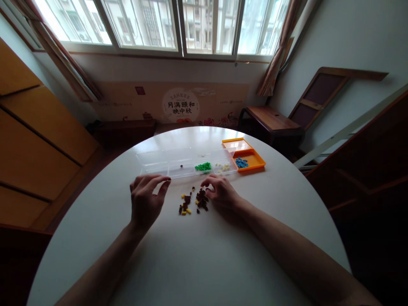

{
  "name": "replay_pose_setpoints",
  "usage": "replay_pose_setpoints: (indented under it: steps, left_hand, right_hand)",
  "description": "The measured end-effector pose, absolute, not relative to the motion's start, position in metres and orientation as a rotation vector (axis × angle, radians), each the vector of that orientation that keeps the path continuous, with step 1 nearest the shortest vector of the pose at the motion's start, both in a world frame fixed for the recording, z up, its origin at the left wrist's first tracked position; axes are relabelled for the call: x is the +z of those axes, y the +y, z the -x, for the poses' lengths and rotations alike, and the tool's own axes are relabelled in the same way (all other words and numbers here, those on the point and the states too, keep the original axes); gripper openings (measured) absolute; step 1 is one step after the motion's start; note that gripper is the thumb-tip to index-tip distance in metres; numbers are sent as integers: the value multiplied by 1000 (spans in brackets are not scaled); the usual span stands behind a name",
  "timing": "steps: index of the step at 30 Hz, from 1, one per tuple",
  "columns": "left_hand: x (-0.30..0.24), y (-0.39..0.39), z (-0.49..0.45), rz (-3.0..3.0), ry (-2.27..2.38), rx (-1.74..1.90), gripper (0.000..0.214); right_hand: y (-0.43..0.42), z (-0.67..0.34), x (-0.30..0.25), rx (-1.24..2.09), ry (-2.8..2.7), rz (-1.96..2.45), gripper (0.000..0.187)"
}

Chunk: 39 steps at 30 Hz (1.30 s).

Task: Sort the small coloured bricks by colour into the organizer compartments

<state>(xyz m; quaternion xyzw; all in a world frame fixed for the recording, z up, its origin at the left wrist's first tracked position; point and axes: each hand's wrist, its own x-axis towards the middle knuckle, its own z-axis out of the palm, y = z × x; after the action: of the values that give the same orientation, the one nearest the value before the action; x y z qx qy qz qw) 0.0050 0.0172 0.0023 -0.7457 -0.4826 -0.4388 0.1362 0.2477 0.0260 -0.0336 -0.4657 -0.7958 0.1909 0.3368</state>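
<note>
Head view, clear box [182, 173]: lies on the white table [178, 263]; the landmark for every place below.
Brown bricks [202, 199]: heaped on the near side of the clear box, in front of its green compartment, right under the right fingertips; a single one sits inside the box.
Mixed pile: brown and yellow bricks [184, 213], nearer than the box, between the hands.
Left hand [147, 197]: at the box's near edge, toward its left end; thumb and forefinger tips almost meet, a dark speck there too small to identify.
Right hand [223, 191]: before the box's right part, fingers curled; cannot tell whether they grip a brick.
Green bricks [203, 166], cream bricks [223, 167]: inside the box.
Orange tray [256, 160]: at the box's right end, holding blue bricks [241, 162].
</note>
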Motion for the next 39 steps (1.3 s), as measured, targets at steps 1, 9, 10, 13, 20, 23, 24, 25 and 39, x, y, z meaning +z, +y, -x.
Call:
replay_pose_setpoints:
  steps: [1, 9, 10, 13, 20, 23, 24, 25, 39]
  left_hand:
    - [4, 22, -4, 2137, -1421, -1286, 14]
    - [10, 61, -6, 2075, -1553, -1293, 16]
    - [9, 63, -8, 2074, -1553, -1313, 18]
    - [7, 62, -11, 2025, -1525, -1439, 24]
    - [9, 50, -9, 2131, -1364, -1510, 16]
    - [5, 52, -10, 2264, -1291, -1424, 12]
    - [3, 52, -10, 2309, -1255, -1388, 11]
    - [1, 53, -10, 2355, -1218, -1352, 11]
    - [-10, 54, -17, 2658, -1026, -1150, 9]
  right_hand:
    - [26, -248, -34, 486, -2061, 1227, 25]
    - [22, -243, -32, 382, -2093, 1325, 15]
    - [21, -242, -31, 374, -2099, 1338, 15]
    - [22, -241, -31, 386, -2087, 1365, 15]
    - [29, -248, -32, 498, -2014, 1311, 19]
    - [30, -250, -32, 550, -2057, 1260, 19]
    - [30, -251, -32, 562, -2072, 1249, 19]
    - [30, -250, -32, 568, -2087, 1244, 18]
    - [33, -247, -35, 491, -2212, 1187, 6]
